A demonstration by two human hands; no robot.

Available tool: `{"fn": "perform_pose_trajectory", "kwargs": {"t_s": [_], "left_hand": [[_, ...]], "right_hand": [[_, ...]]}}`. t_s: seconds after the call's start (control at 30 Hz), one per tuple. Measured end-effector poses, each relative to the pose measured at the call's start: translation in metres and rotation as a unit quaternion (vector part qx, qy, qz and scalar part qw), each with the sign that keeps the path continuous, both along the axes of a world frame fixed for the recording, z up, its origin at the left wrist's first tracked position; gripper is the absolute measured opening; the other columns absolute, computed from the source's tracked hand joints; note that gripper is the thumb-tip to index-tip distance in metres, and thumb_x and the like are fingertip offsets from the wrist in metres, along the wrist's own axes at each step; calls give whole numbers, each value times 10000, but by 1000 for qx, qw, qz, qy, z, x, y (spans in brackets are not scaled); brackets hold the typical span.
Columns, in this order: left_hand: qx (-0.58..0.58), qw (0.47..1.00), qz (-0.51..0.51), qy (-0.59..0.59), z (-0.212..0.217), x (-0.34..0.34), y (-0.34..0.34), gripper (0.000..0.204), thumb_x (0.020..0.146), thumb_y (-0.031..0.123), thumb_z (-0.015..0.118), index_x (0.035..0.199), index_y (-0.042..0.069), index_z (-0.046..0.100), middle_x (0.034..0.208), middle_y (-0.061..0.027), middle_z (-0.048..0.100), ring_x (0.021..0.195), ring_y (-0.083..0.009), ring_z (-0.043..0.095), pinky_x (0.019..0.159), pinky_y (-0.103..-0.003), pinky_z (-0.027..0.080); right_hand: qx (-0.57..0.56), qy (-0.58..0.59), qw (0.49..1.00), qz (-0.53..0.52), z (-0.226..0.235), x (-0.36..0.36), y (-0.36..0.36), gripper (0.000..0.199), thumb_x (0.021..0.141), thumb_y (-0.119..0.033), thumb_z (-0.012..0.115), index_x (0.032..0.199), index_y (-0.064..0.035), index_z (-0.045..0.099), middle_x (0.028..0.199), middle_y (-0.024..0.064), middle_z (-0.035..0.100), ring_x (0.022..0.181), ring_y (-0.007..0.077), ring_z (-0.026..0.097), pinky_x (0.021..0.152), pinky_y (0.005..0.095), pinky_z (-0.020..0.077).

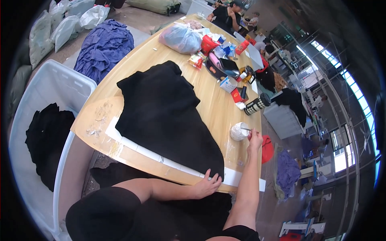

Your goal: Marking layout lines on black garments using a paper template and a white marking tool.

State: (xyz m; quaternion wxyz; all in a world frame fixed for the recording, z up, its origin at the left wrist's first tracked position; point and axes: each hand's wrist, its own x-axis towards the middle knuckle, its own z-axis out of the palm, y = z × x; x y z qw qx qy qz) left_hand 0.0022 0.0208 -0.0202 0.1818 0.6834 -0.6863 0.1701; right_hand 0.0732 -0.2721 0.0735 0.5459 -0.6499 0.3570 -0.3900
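Observation:
A large piece of black fabric lies spread over the near part of the wooden table. My left hand rests on its near right corner at the table's front edge, fingers apart and stretched over the cloth. To the right, my right hand is closed in a pinch on a thin stick-like tool. The tool's far end meets a small white, rough-surfaced pot; its tip cannot be made out. White strips run along the table's front edge, partly under the fabric.
A white plastic bin with black fabric stands left of the table. Beyond my right hand are a patterned bottle, a plastic bag and several small packages. A red stool seat sits at the right edge. Another person is at the far end.

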Motion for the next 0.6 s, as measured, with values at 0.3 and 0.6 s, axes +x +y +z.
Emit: {"fn": "perform_pose_trajectory", "kwargs": {"t_s": [0.3, 0.6], "left_hand": [[27, 999, -9, -25, 20, 16, -8, 405, 827, 202, 481, 1162, -12, 557, 1229, -169, 457, 1162, -355, 426, 987, -569, 303], [78, 997, -17, -25, 10, -1, -7, 443, 830, 217, 492, 1230, 27, 502, 1310, -166, 407, 1191, -382, 391, 996, -538, 301]], "right_hand": [[-79, -117, 990, 16, 53, -35, 46, 224, 928, -206, 542, 863, 7, 566, 769, 88, 615, 652, 149, 598, 634, 276, 510], [58, -183, 981, 7, 0, -146, 148, 156, 955, -111, 464, 1005, 35, 480, 951, 183, 600, 793, 257, 646, 771, 383, 555]]}}
